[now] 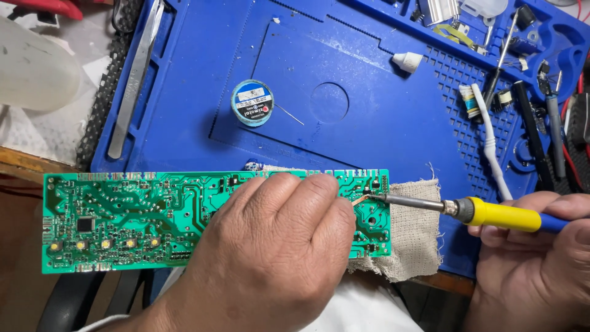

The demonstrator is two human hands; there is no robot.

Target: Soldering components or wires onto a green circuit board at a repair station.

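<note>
At the far left a pale plastic container (31, 67) stands on the wooden desk (18, 161), with long steel tweezers (132, 83) lying along the left edge of the blue silicone work mat (381, 123). A small spool of desoldering braid (252, 103) sits on the mat's middle, well apart from the work.

The long green circuit board (123, 221) lies flat, solder side up, across the mat's near edge, its right end resting on a scrap of beige cloth (415, 237). It looks light, thin and stiff, yet fragile: the traces and joints would mark easily, so it is best taken by its bare long edges. The left hand (276, 246) presses palm-down on the board, its fingertips pinching a copper-coloured strip of braid (358, 200) against a joint near the right end.

The soldering iron (491, 213), yellow collar and blue handle, lies nearly level, its tip touching that spot. Its metal shaft is likely hot; only the handle is safe to hold. The right hand (541, 246) is closed round that handle.

Further right, a white toothbrush (488, 138), dark-handled tools (531, 132) and small parts crowd the mat's tray section, leaving little free room there.
</note>
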